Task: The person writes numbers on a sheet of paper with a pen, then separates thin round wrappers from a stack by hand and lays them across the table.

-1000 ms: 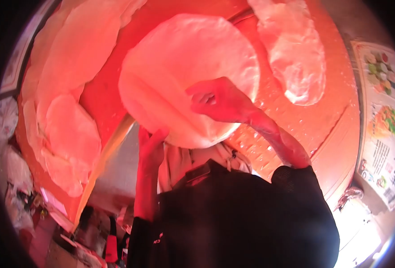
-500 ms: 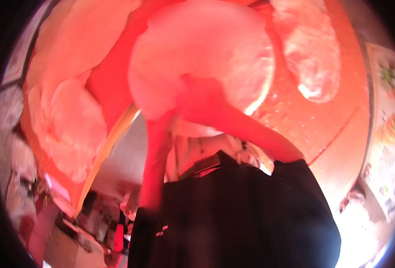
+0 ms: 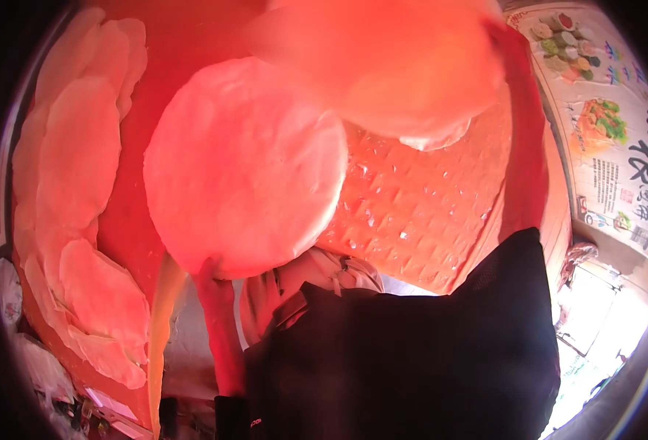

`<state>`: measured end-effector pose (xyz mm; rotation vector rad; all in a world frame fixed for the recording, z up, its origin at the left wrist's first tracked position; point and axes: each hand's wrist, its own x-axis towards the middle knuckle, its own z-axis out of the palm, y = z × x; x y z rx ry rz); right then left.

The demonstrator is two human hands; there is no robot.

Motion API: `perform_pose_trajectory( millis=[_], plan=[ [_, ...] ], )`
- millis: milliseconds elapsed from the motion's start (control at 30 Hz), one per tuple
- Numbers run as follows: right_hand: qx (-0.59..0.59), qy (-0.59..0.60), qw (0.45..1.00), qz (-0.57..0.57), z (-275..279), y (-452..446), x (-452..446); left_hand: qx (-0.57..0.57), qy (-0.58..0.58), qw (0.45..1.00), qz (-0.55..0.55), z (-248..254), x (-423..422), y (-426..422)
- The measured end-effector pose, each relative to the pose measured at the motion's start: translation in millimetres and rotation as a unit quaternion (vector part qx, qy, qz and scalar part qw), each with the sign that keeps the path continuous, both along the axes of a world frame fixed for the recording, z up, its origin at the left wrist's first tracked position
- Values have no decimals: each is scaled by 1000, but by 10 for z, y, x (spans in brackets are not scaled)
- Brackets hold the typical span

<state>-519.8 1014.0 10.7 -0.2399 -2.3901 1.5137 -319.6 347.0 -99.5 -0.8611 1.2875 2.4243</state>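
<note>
1. Right hand [image 3: 501, 40], up between 1 and 2 o'clock: I've got it gripping the right edge of a raised pancake sheet [image 3: 405, 66]. The fingers are a smear, so I can't pick them out one by one.
2. That sheet sits around 1 o'clock, off the table, pretty blurry on my feed, and overlaps the next one in view.
3. Left hand [image 3: 210, 268], about 8 o'clock, is touching the near edge of a round pancake [image 3: 243, 169]. Pinching it or just resting there? From out here I honestly can't tell.
4. The round pancake lies toward 10 o'clock; single or stacked, can't say.
5. A pale pancake edge [image 3: 437, 137] pokes out below the raised sheet, near 2 o'clock.
6. Over at 9 o'clock, overlapping pancakes [image 3: 82, 183] line the red-lit table [image 3: 412, 209].
7. Farthest out, a food poster [image 3: 610, 125] between 2 and 3 o'clock.
</note>
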Motion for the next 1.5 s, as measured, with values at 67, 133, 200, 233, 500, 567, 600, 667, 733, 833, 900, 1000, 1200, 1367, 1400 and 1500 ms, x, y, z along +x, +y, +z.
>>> perform_pose_trajectory(
  millis=[67, 133, 200, 233, 500, 567, 600, 667, 733, 833, 900, 1000, 1200, 1367, 1400, 1500],
  plan=[
    [293, -104, 941, -136, 87, 810, 180, 12, -1, 1000, -4, 6, -8, 1],
    [462, -166, 839, -234, -40, 1363, 390, 8, 9, 1000, -16, -32, 12, -30],
    [516, -176, 769, -332, -241, 1156, 559, 19, 4, 1000, -16, -17, 33, -50],
    [524, -170, 740, -386, -322, 920, 588, 31, -8, 999, -11, 22, 47, -59],
    [-103, -226, 946, 210, -270, -3538, 982, -58, 151, 977, -137, 592, -175, 33],
    [-42, -171, 910, 376, -41, -4087, 1111, -107, 148, 974, -135, 697, -263, 162],
    [-110, -139, 905, 386, -184, -4206, 1154, -104, 150, 972, -148, 734, -306, 178],
    [-238, -81, 884, 394, -536, -4328, 1259, -125, 151, 970, -142, 778, -369, 249],
    [-286, -235, 862, 347, -313, -4318, 1164, -102, 115, 980, -130, 785, -358, 241],
    [-25, -175, 927, 330, -192, -4337, 1124, -67, 93, 988, -104, 762, -347, 285],
    [147, -87, 930, 326, -348, -4527, 1211, -60, 91, 990, -89, 741, -327, 264],
    [266, -98, 888, 362, -417, -4677, 1206, -77, 70, 993, -60, 627, -246, 238],
    [-58, -44, 925, 374, -588, -3640, 402, -56, 15, 998, -27, 254, -52, 88],
    [48, 50, 966, 251, 250, -1656, -670, -2, -41, 999, 20, 0, 53, -29],
    [-52, 56, 978, 196, 361, -1346, -801, 1, -37, 999, 22, -24, 53, -34],
    [-181, 53, 979, 72, 530, -486, -852, 8, -29, 999, 26, -19, 47, -14]
  ],
)
